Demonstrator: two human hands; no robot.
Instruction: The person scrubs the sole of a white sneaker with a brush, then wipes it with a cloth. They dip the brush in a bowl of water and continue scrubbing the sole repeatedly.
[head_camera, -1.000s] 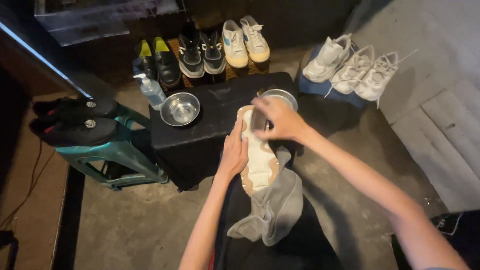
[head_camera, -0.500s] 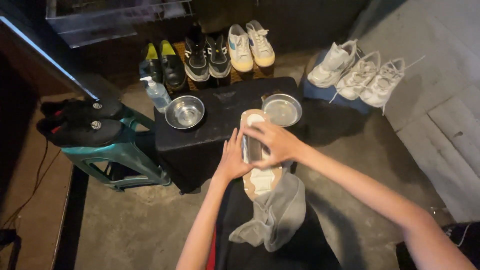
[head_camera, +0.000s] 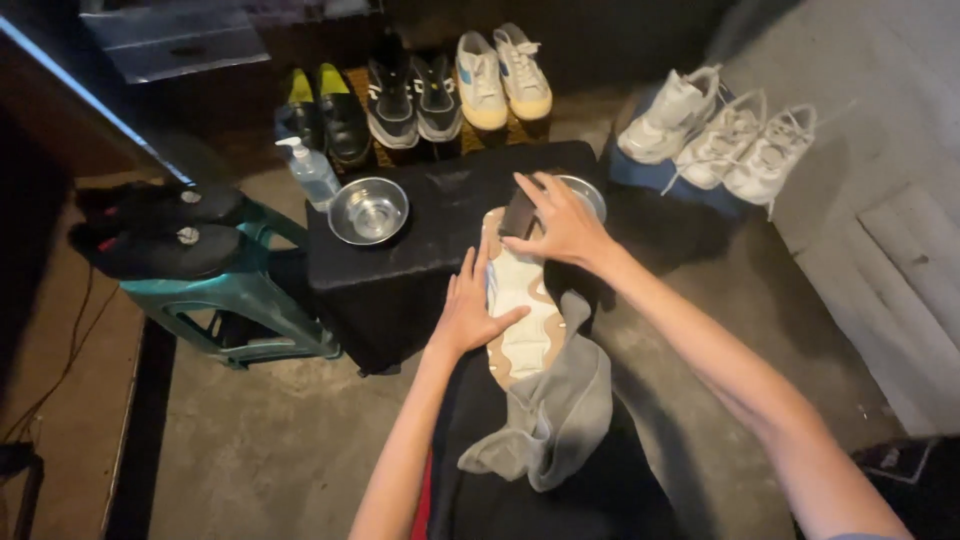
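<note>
The left hand (head_camera: 468, 312) lies flat and open against the side of a pale shoe (head_camera: 520, 305), which is turned sole up, its fingers spread along the edge of the cream and tan sole. The shoe rests on a grey cloth (head_camera: 555, 415) draped over the person's lap, its toe end reaching the near edge of a black box (head_camera: 440, 215) that serves as a table. The right hand (head_camera: 562, 222) is closed around a small dark brush (head_camera: 518, 213), holding it down on the far end of the sole, fingers curled over its top.

On the box stand 2 steel bowls: 1 (head_camera: 368, 210) near the left corner, the other (head_camera: 590, 190) just behind the right hand and partly hidden by it. A clear pump bottle (head_camera: 310, 172) stands just beside the left bowl, off the box's corner. A green plastic stool (head_camera: 235, 300) to the left carries a pair of black shoes (head_camera: 160, 230). Along the back wall sit 3 pairs: black with yellow lining (head_camera: 325, 115), dark grey trainers (head_camera: 413, 100) and white trainers with yellow soles (head_camera: 503, 75). To the right, 3 white sneakers (head_camera: 720, 130) rest on a low blue block (head_camera: 650, 180), near a light wall
</note>
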